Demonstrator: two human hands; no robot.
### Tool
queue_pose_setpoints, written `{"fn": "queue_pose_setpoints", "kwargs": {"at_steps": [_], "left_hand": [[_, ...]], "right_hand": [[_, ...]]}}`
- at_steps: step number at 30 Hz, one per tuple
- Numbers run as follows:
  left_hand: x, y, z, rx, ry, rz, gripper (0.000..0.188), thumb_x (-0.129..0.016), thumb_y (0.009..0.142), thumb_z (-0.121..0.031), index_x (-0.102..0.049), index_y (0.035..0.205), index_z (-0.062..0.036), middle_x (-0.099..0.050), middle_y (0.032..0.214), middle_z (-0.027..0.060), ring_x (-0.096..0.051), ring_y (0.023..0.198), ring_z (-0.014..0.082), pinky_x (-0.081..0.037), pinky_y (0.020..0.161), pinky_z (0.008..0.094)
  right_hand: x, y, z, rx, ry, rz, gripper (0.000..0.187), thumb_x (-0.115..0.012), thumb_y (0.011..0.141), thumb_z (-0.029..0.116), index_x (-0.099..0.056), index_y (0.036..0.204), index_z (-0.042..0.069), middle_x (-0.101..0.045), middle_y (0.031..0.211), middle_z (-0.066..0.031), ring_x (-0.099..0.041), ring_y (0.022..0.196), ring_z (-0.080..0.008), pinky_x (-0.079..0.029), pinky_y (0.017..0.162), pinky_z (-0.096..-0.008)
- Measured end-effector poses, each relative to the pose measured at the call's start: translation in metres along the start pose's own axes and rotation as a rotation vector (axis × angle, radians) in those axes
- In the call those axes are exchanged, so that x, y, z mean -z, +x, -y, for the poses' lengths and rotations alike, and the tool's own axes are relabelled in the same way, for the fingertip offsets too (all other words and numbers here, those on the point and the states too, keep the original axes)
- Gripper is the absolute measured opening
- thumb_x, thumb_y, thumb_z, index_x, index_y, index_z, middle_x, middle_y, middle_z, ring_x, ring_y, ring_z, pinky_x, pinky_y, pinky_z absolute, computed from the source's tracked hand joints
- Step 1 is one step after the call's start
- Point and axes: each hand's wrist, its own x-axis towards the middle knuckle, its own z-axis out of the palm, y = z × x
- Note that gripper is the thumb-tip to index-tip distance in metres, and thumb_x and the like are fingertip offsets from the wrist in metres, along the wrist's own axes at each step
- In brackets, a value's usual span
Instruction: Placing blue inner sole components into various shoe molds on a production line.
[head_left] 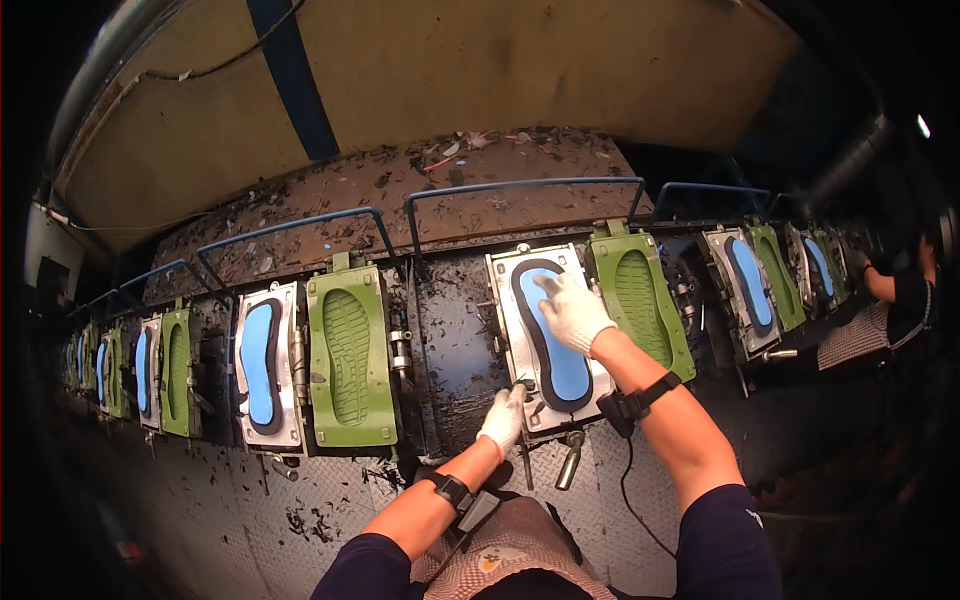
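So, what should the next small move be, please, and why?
Perhaps slide the right grip down the blue sole beneath it, pressing lightly: the sole's lower part is uncovered, and the left grip is at the lower left of the silver plate, perhaps steadying it.

- Right hand (575,312) and left hand (503,415): white gloves of knitted-looking cloth, matt, slightly rough.
- Blue pad (570,380): smooth, matt, foam-like; its black rim (544,370) looks rubbery and dull.
- Silver mould plate (508,290): bare metal, mostly smooth, with a dull sheen.
- Green mould half (640,300): matt, coated-looking, with a ridged cavity.
- Handle (570,465): smooth, shiny metal.
- Blue rail (530,184): painted metal, smooth.
- Floor (220,510): metal tread plate, raised pattern.
- Apron (520,520): checked, matt cloth.
- Sleeve (725,540): dark, matt cloth.
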Motion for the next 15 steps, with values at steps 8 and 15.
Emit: {"fn": "queue_pose_setpoints", "kwargs": {"at_steps": [8, 15], "left_hand": [[-0.039, 0.024, -0.010, -0.127, -0.144, -0.332, 0.076, -0.062, 0.101, -0.045, -0.038, 0.154, 0.0027, -0.062, 0.131, 0.0283, -0.066, 0.117, 0.0360, -0.054, 0.097, 0.0451], [-0.032, 0.009, -0.034, -1.212, 0.887, -0.057, 0.050, -0.082, 0.081, -0.025, -0.067, 0.124, -0.0046, -0.061, 0.128, 0.0180, -0.058, 0.126, 0.0372, -0.048, 0.107, 0.0504]], "right_hand": [[-0.075, -0.026, -0.028, 0.039, -0.174, -0.254, 0.067, -0.064, 0.095, 0.039, -0.049, 0.150, 0.004, -0.037, 0.161, -0.0263, -0.030, 0.153, -0.0421, -0.019, 0.128, -0.0528], [-0.057, -0.028, -0.050, -0.051, 0.372, 0.083, 0.052, -0.057, 0.102, 0.037, -0.063, 0.143, 0.005, -0.039, 0.162, -0.0218, -0.028, 0.154, -0.0407, -0.021, 0.128, -0.0474]]}}
